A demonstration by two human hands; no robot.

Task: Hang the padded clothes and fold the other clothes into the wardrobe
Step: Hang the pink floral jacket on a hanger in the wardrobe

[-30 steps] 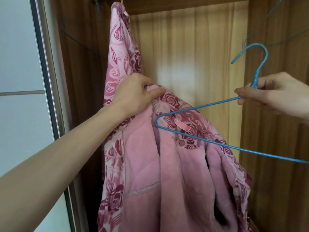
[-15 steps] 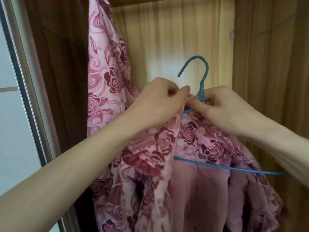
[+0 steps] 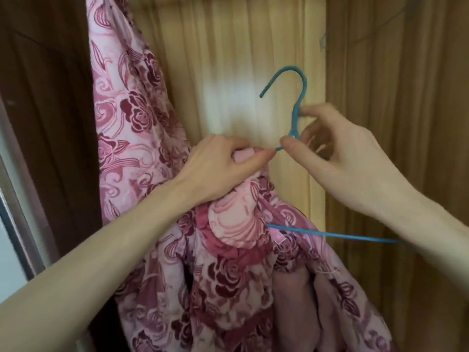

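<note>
A pink padded jacket with dark red roses (image 3: 228,262) hangs in front of me inside the wardrobe; one part of it runs up past the top left of the frame. My left hand (image 3: 218,166) grips its collar. A blue wire hanger (image 3: 295,107) sits partly inside the jacket, hook pointing up and left. My right hand (image 3: 337,153) pinches the hanger's neck just below the hook. The hanger's lower bar (image 3: 342,236) sticks out to the right from under the fabric.
The wardrobe's light wooden back panel (image 3: 241,59) is straight ahead and its brown side wall (image 3: 406,123) stands on the right. Thin wire hangers (image 3: 375,29) hang at the top right. A dark panel and the sliding door's metal frame (image 3: 15,224) lie on the left.
The hanger came leftwards from the right and went into the jacket. My right hand now sits next to my left at the collar, and the view has moved closer.
</note>
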